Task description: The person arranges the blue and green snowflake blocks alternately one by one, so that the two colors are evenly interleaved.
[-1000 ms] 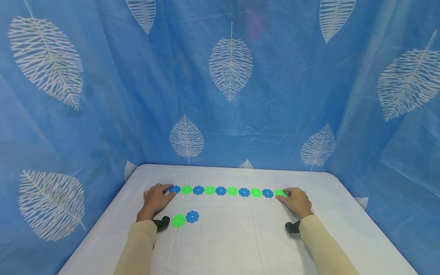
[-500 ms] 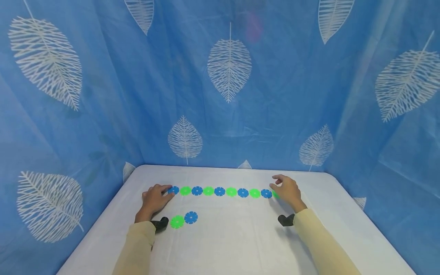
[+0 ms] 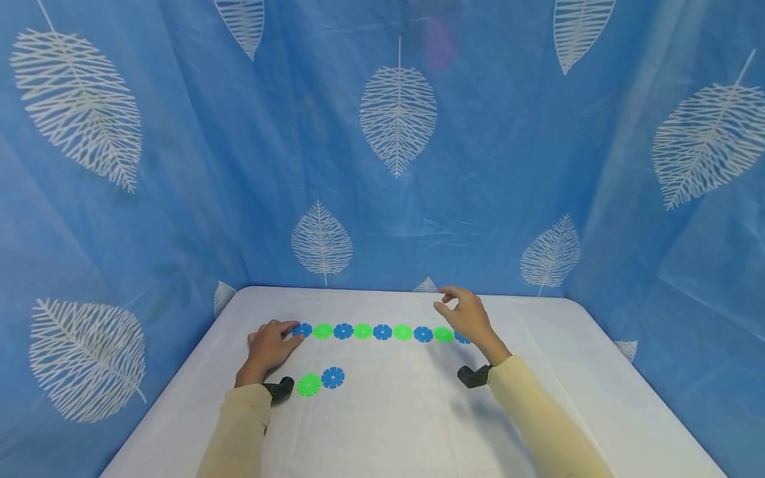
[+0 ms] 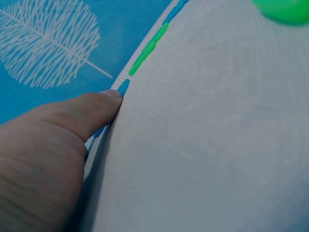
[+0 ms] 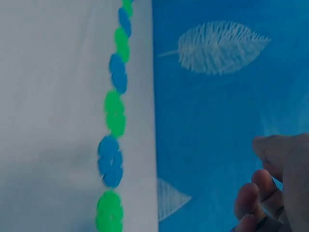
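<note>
A row of alternating blue and green notched plastic discs, linking discs of the snowflake kind, runs across the far part of the table. At its left end my left hand [image 3: 269,346] pinches the blue disc [image 3: 306,330] between thumb and index finger. In the left wrist view the thumb tip covers part of that blue disc [image 4: 124,86]. My right hand [image 3: 471,317] is raised over the right part of the row, near a green disc [image 3: 443,334], fingers loosely bent and holding nothing. The hand and wrist hide the row's right end.
Nearer the body, a separate green disc [image 3: 309,385] and blue disc [image 3: 333,378] lie side by side, right of the left wrist. The white-covered table [image 3: 382,425] meets a blue leaf-print curtain [image 3: 478,166] at the back and sides.
My right hand has let go of the green disc at the row's right end, risen, and moved left above the row. The left hand and the discs stay in place.
</note>
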A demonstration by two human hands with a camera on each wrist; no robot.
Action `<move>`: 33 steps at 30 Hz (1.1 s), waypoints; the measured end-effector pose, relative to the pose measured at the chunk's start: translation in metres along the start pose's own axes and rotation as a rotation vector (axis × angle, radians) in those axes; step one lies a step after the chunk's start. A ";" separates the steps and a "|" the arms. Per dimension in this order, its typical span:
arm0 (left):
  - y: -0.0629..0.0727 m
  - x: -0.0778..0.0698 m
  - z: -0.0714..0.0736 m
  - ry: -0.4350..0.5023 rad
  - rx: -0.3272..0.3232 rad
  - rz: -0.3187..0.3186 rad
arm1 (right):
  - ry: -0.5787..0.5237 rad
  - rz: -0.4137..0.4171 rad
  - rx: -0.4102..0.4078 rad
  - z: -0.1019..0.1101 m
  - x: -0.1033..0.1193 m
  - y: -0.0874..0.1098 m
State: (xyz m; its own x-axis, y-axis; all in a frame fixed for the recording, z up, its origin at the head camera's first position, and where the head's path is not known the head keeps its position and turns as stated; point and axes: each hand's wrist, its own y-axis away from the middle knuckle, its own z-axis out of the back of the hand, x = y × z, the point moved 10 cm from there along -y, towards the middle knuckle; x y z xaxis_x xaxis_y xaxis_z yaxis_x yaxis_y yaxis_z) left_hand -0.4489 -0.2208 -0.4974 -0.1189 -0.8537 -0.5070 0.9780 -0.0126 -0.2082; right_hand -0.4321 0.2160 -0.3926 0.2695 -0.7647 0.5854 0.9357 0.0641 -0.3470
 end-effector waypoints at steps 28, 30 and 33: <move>0.004 -0.002 0.001 0.012 -0.003 0.000 | -0.382 0.176 0.102 -0.059 0.113 0.033; 0.004 -0.002 0.002 0.009 -0.009 -0.003 | -0.403 0.169 0.115 -0.065 0.115 0.037; 0.004 -0.003 0.002 0.007 -0.014 -0.008 | -0.426 0.159 0.139 -0.076 0.116 0.042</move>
State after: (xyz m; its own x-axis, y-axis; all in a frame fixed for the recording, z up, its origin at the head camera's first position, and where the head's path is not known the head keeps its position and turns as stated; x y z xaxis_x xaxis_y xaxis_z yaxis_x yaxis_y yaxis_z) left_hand -0.4446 -0.2193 -0.4952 -0.1284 -0.8499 -0.5111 0.9744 -0.0123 -0.2244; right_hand -0.3787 0.0813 -0.3951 0.4536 -0.4092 0.7917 0.8892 0.2665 -0.3718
